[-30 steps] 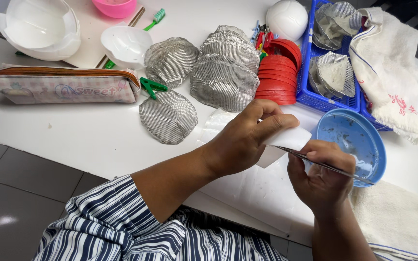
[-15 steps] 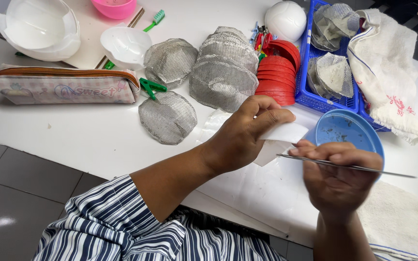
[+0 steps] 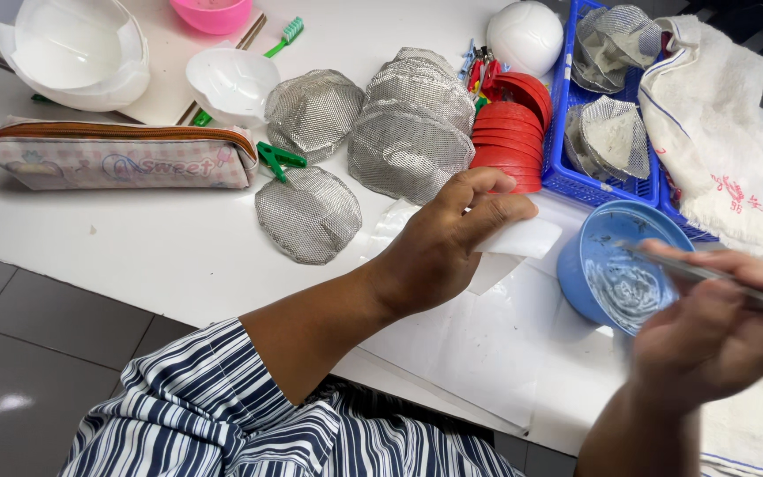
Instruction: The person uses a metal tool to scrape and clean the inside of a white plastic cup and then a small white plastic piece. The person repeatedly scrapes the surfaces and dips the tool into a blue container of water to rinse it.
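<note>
My left hand (image 3: 448,243) pinches a small white folded piece (image 3: 518,240) just above the white table (image 3: 134,256). My right hand (image 3: 721,331) grips a thin metal tool (image 3: 708,276) whose tip reaches into a blue bowl (image 3: 576,265) smeared with pale paste. The bowl stands right of the white piece, between my two hands. A flat metal mesh cup (image 3: 309,215) lies to the left of my left hand.
Stacks of mesh cups (image 3: 412,124) and red rings (image 3: 505,132) stand behind my left hand. A blue basket (image 3: 567,132) with mesh pieces and a white cloth (image 3: 708,115) lie at the back right. A pencil case (image 3: 117,157), white moulds (image 3: 231,84) and a pink bowl (image 3: 211,13) sit left.
My right hand has drawn away from the white piece to the right, carrying the metal tool to the blue bowl. My left hand has kept hold of the white piece.
</note>
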